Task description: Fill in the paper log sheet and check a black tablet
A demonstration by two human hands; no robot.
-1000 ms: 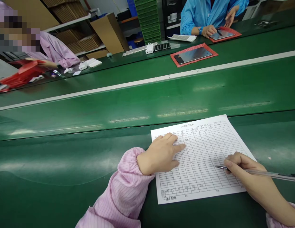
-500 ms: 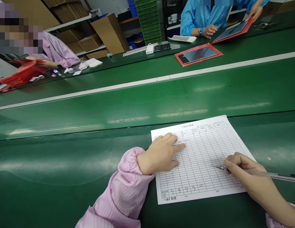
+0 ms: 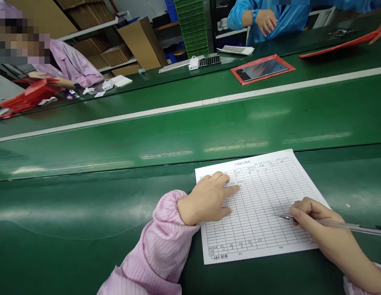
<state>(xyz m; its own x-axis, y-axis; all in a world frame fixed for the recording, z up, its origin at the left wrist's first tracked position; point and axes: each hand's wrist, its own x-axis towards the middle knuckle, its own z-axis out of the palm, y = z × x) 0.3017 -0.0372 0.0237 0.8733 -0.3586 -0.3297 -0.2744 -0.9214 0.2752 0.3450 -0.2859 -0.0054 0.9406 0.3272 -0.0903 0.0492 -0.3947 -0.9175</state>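
Observation:
A white printed form with a grid of lines [image 3: 264, 196] lies on the green bench in front of me. My left hand [image 3: 208, 198] rests flat on its left part, fingers stretched out and pressing the sheet down. My right hand [image 3: 319, 223] is closed round a clear pen [image 3: 340, 224] at the sheet's right edge. The pen's tip sits on or just above the grid. Both my wrists wear pink striped sleeves.
A green conveyor belt [image 3: 190, 123] with a white stripe runs across beyond the sheet. On its far side lies a red tray with a dark screen [image 3: 262, 69]. A person in blue [image 3: 270, 16] works at the back right, a person in pink [image 3: 70, 63] at the back left.
My hands and the sheet have stayed put. The red tray with the screen has drifted right on the belt. The person in blue has carried a second red tray off to the right.

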